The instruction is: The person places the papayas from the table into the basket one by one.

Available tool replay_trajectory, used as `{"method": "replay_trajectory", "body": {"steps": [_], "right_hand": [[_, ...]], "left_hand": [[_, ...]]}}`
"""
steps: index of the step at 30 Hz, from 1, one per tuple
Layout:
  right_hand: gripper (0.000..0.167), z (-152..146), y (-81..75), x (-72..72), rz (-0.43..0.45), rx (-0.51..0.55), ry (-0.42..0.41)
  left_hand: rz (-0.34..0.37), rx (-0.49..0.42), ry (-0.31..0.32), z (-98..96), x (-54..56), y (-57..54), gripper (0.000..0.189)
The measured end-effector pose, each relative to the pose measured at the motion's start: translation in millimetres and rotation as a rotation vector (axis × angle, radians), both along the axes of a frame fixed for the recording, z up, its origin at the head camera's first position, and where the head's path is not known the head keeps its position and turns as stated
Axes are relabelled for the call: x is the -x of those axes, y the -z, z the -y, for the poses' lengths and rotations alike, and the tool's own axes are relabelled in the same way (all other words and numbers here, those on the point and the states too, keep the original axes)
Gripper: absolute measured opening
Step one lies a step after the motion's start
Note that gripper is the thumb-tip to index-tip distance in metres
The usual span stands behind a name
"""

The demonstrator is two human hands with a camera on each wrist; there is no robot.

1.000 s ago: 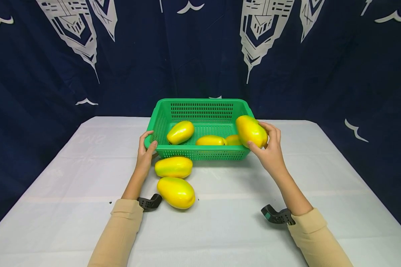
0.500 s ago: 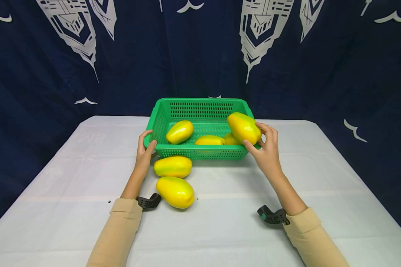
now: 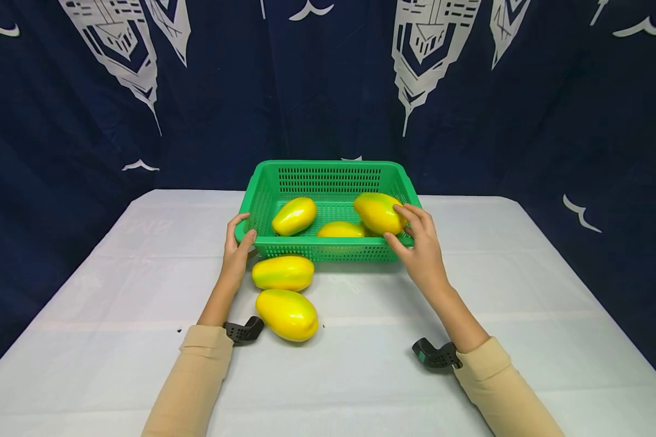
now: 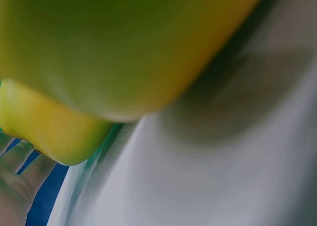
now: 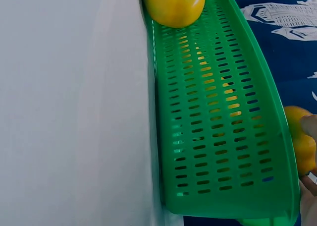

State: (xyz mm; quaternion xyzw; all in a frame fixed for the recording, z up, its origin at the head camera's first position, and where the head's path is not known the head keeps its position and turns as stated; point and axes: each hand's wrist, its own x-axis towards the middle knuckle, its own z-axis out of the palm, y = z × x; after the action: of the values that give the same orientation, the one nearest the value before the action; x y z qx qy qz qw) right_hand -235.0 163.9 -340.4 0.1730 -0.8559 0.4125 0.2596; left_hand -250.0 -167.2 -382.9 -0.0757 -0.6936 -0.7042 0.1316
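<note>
A green plastic basket [image 3: 328, 249] stands across the middle of the table in the head view. At its left front corner, my left hand [image 3: 237, 252] grips the rim. My right hand [image 3: 423, 255] holds a yellow papaya [image 3: 379, 212] inside the basket's right side, thumb by the front rim and fingers on the fruit's right end. Beneath that papaya, another one is mostly hidden. A papaya [image 3: 294, 216] lies at the left inside the basket, and one [image 3: 341, 229] lies behind the front wall. The right wrist view catches the held papaya [image 5: 299, 141] beyond the rim.
Two more papayas lie on the white table in front of the basket, one [image 3: 283, 272] close to its front wall and one [image 3: 287, 315] nearer, beside the left wrist's black camera mount [image 3: 245, 331]. A dark blue patterned cloth [image 3: 328, 91] hangs behind the table.
My right hand has moved left and lowered the papaya from above the basket's right rim into the basket. The left hand has kept its grip on the corner.
</note>
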Motion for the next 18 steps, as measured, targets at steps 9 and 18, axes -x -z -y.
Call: {"method": "replay_trajectory", "body": {"steps": [9,18], "right_hand": [[0.048,1,-0.6,-0.6,0.012,-0.064,0.027],[0.046,-1,-10.5,-6.4,0.006,0.028,-0.019]], "left_hand": [[0.020,0.006,-0.006,0.5,1.1,-2.2,0.047],[0.023,0.035,-0.008,-7.3,-15.4,-19.9,0.050]]}}
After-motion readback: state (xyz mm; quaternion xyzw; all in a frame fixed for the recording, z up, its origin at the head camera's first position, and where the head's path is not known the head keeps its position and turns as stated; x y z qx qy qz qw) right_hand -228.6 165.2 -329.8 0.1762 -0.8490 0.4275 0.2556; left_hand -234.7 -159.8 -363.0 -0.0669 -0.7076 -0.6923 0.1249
